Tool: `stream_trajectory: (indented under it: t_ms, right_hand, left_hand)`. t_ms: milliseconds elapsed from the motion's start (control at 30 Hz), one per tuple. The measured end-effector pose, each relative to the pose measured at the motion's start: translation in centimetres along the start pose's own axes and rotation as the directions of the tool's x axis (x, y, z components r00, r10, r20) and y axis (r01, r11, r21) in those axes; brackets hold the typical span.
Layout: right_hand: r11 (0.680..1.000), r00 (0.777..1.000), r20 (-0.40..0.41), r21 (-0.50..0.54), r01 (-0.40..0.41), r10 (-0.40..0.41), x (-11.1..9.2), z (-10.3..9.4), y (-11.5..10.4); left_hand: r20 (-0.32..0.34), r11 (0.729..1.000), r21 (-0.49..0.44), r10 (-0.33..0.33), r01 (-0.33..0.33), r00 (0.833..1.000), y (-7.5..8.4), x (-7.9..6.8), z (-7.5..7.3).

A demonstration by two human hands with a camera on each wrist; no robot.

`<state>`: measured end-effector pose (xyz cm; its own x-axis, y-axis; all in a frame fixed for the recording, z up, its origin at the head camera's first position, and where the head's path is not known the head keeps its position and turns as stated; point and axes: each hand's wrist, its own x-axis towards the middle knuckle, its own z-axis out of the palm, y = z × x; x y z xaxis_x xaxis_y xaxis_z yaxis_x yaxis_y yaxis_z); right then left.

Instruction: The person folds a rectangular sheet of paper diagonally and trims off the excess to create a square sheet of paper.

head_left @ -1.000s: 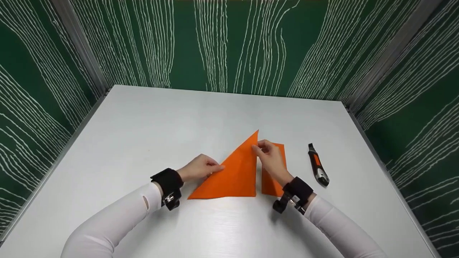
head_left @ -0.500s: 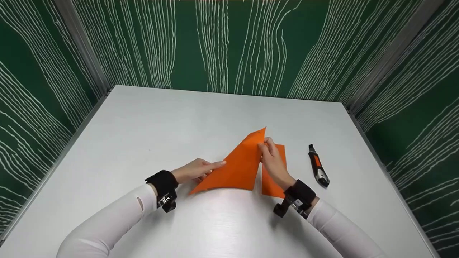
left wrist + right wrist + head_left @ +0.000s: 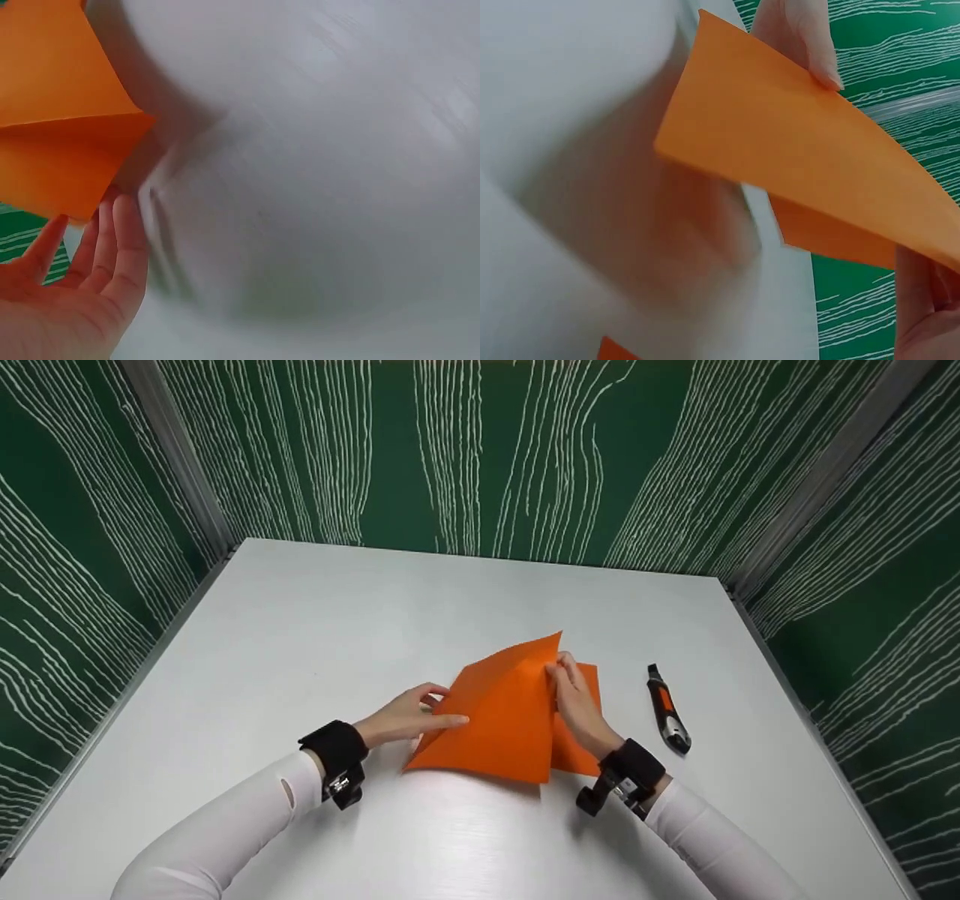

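Note:
An orange sheet of paper with a diagonal crease is lifted above the table, its two halves parting. My right hand pinches its right edge near the upper corner, thumb on the near side. At the left, my left hand touches the sheet with fingers spread and fairly straight, the thumb lying over the near half. In the left wrist view the crease runs to a pointed corner of the paper, just beyond the fingertips. Under the right hand lies an orange paper strip, partly hidden.
A black and orange utility knife lies on the white table, right of the paper strip. Green panels with white wavy lines stand behind the table and along both sides.
The folded triangle has been lifted and its layers have come apart into a wider, bent sheet. My left fingers have spread; my right hand has shifted slightly right, still pinching the edge.

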<state>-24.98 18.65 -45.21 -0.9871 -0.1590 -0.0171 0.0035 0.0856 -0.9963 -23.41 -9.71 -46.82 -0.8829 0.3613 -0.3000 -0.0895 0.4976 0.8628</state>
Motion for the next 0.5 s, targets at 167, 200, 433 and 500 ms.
stream_trajectory:
  t_ms: [167, 200, 433, 500]
  right_hand:
    - [0.995, 0.996, 0.035, -0.050, -0.082, 0.084, 0.5, -0.5, 0.9]
    - [0.993, 0.993, 0.042, -0.060, -0.106, 0.108, 0.7, -0.6, 1.2]
    - [0.964, 0.974, 0.037, -0.155, -0.216, 0.224, 2.1, -1.7, 2.7]
    - [0.955, 0.973, 0.025, -0.198, -0.219, 0.228, 2.3, -2.0, 3.0]
  left_hand:
    - [-0.109, 0.996, 0.076, 0.054, -0.046, 0.993, -0.8, 0.0, 0.3]
    - [-0.133, 0.994, 0.099, 0.054, -0.041, 0.990, -0.9, 0.0, 0.4]
    - [-0.215, 0.951, 0.308, 0.055, 0.014, 0.975, -1.8, 0.1, 0.8]
    - [-0.221, 0.936, 0.352, 0.068, 0.015, 0.973, -1.8, 0.1, 0.9]
